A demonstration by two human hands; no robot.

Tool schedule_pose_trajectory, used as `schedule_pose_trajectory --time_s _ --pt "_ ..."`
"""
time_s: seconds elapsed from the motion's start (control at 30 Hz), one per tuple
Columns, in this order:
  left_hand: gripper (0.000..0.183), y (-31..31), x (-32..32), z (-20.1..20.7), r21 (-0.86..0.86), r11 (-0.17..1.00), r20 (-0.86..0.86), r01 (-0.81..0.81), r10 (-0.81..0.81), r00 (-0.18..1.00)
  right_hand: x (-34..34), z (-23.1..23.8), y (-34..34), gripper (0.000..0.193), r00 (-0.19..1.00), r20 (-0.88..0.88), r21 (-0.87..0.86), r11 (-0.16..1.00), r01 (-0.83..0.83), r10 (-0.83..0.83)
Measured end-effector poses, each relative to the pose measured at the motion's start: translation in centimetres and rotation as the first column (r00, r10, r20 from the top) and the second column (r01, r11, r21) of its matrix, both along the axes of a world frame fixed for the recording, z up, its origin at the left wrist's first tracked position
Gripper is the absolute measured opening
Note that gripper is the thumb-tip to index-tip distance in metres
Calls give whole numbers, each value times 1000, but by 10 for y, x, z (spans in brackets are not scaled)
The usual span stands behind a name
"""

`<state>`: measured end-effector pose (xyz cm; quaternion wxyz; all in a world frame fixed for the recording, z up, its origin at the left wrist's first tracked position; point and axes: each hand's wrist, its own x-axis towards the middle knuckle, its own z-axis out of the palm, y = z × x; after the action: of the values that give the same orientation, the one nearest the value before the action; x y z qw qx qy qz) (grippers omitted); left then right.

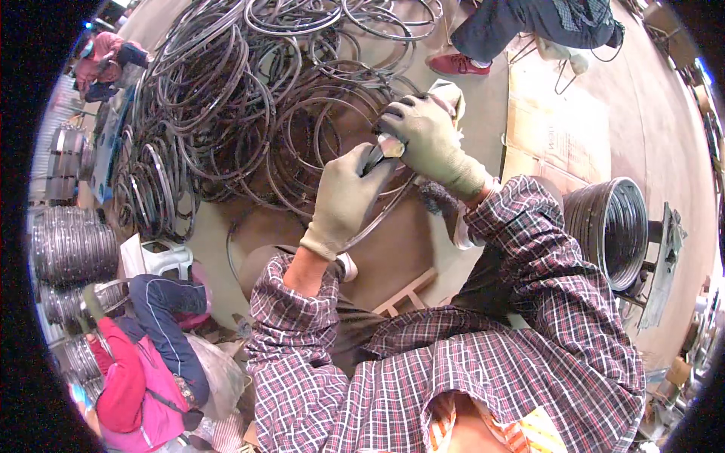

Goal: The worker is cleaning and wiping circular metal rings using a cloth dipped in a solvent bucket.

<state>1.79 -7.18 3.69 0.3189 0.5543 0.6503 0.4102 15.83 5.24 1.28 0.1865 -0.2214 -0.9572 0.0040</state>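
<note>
Meeting over the floor (487,124), left hand (347,192) and right hand (436,143) curl, both seemingly clamped on a small pale piece (391,146) between them, perhaps bracing it from either side; dark hoops (226,113) lie heaped on the far left.

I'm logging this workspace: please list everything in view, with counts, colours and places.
Loose rings: many, dark grey, upper left
Stacked rings: many, grey, left edge
Ring bundle: one, black, right
Cardboard: one, tan, upper right
Stool: one, white, left
Wooden frame: one, brown, below centre
Other people: three, pink or dark clothes, two left, one top right
Clutter: uncountable, mixed, right edge
Small piece: one, pale, held upper centre, kind unclear
Sleeves: two, dark plaid, below centre
Left grip: one, cream glove, centre
Right grip: one, cream glove, upper centre
</note>
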Motion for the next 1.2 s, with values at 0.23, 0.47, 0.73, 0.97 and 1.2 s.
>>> schedule_pose_trajectory --time_s 0.23,0.47,0.73,0.97,1.2 --pt "17 -20 -21 8 -68 995 203 77 -62 977 31 6 33 39 992 -127 -173 984 -39 17" --pt "19 -21 -25 5 -151 983 327 108 -54 944 48 -6 42 40 982 -190 -312 949 -41 -20" --pt "20 -23 -10 -5 -52 996 330 71 -51 943 53 2 34 42 994 -101 -265 962 -63 37" --pt "25 -14 -10 -7 57 993 107 103 -109 988 36 14 19 35 950 -293 -105 985 -138 103" --pt "33 -29 -23 17 -183 969 438 163 -68 896 67 -11 58 33 924 -278 -367 918 151 -263"
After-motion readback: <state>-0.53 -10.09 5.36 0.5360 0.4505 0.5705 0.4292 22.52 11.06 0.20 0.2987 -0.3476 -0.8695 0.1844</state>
